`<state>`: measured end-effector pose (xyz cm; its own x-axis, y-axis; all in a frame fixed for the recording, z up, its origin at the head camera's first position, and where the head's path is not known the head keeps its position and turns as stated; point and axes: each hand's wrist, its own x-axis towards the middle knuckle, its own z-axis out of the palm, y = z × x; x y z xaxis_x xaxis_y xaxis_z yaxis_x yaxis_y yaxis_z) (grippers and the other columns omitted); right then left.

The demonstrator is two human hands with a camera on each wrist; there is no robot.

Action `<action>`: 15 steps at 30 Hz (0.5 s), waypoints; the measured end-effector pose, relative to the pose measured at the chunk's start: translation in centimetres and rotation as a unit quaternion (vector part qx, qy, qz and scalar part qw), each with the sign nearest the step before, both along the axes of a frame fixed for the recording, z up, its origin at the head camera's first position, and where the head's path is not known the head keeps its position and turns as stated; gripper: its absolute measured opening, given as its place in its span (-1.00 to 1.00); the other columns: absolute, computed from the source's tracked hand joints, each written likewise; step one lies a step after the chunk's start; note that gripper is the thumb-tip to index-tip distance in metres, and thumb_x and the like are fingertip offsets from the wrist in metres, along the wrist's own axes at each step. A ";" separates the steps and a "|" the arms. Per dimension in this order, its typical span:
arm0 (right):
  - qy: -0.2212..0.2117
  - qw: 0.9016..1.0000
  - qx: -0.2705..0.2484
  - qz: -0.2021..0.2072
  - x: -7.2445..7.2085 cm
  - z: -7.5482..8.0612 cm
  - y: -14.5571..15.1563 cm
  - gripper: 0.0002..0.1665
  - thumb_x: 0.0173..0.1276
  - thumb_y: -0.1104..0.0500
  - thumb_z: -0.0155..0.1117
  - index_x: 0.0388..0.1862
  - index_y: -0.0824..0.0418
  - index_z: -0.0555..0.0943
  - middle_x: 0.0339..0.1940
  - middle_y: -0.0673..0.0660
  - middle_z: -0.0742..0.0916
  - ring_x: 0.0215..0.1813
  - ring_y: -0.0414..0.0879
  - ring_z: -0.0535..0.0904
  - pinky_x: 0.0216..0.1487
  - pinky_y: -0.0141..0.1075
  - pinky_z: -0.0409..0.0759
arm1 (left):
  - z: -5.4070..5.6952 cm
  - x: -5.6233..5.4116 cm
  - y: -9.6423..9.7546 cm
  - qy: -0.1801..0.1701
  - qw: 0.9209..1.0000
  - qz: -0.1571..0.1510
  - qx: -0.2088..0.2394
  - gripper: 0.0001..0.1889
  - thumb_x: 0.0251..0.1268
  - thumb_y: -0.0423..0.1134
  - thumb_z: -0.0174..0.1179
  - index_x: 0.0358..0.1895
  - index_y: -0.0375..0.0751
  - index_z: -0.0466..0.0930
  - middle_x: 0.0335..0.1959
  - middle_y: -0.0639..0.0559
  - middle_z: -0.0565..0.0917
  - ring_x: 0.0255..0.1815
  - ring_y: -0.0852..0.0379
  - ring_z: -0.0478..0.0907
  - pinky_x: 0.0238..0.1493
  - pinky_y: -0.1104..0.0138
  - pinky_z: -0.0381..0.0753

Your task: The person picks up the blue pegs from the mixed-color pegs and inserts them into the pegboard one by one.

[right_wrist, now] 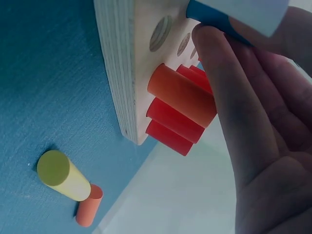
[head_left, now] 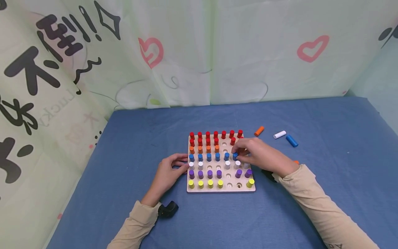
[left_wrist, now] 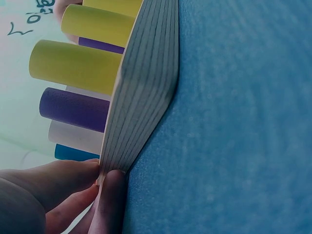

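A square wooden pegboard lies on the blue cloth, with coloured pegs standing in rows: red, orange, blue, white, purple and yellow. My left hand rests against the board's left side, its thumb and fingertips touching the edge by the blue and white rows. Over the right part of the board, my right hand pinches a blue peg between thumb and index finger. That peg stands at its hole in the blue row. A white peg partly covers it in the right wrist view.
Loose pegs lie right of the board: an orange peg, a white peg and a blue peg. A yellow peg stands out in the right wrist view. Light curtains border the table's back and left.
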<state>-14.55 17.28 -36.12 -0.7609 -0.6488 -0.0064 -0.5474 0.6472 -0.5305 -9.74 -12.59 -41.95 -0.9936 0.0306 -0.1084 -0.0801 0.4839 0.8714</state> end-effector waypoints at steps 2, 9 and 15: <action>-0.001 1.000 -0.002 0.001 0.0 0.0 0.0 -0.78 0.24 0.39 0.38 -0.15 0.19 0.68 -0.21 0.03 0.71 -0.19 -0.20 0.63 -0.11 -0.29 0.70 | 0.0 0.0 0.0 0.000 1.000 -0.001 0.000 -0.61 0.29 -0.31 0.33 0.18 -0.18 0.61 -0.01 -0.02 0.71 -0.14 0.13 0.67 -0.14 0.32 0.73; 0.007 1.000 -0.002 0.001 0.1 0.2 0.1 -0.77 0.23 0.37 0.40 -0.14 0.17 0.69 -0.19 0.04 0.71 -0.17 -0.19 0.64 -0.09 -0.27 0.70 | 0.1 0.0 0.0 0.003 1.000 -0.002 0.003 -0.62 0.29 -0.32 0.33 0.17 -0.19 0.62 -0.02 -0.02 0.72 -0.14 0.13 0.67 -0.14 0.32 0.72; 0.027 1.000 -0.010 0.001 0.3 0.6 0.5 -0.77 0.21 0.36 0.44 -0.15 0.19 0.70 -0.18 0.03 0.71 -0.16 -0.18 0.66 -0.10 -0.25 0.71 | 0.2 0.0 0.0 0.000 1.000 -0.004 0.009 -0.62 0.29 -0.34 0.32 0.17 -0.21 0.61 -0.02 -0.05 0.72 -0.15 0.13 0.67 -0.18 0.34 0.72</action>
